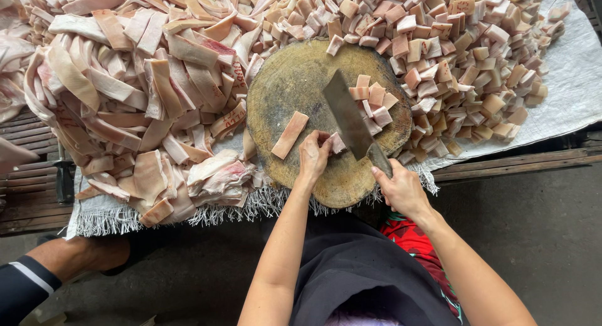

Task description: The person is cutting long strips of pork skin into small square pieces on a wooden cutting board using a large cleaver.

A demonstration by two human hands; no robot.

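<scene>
Dark apron cloth (357, 269) is filling the bottom centre of the frame, nearest the lens, with both forearms reaching up from it.

Left hand (312, 155): fingers (321, 139) are curling down, pinching the end of a pale meat strip piece (337, 143) against the round wooden chopping block (295, 88) at mid-frame. Grip is closed on that piece, knuckles bent.

Right hand (401, 189): fingers are clenching around the handle of a cleaver (348, 116), whose blade is lying slantwise across the block, edge meeting the piece just beside the left fingertips.

On the block: one longer uncut strip (290, 135) is lying left of the hand; a small cluster of cut cubes (375, 100) is sitting to the right of the blade.

Progress, judged from the piles: a large heap of cubes (464, 44) is occupying the upper right, so much cutting appears done. An equally large heap of long strips (144, 81) is covering the upper left, so roughly half appears to be remaining.

Both heaps are resting on a white woven sheet (577, 81) with a frayed fringe. Another person's leg (69, 257) is showing at lower left.
</scene>
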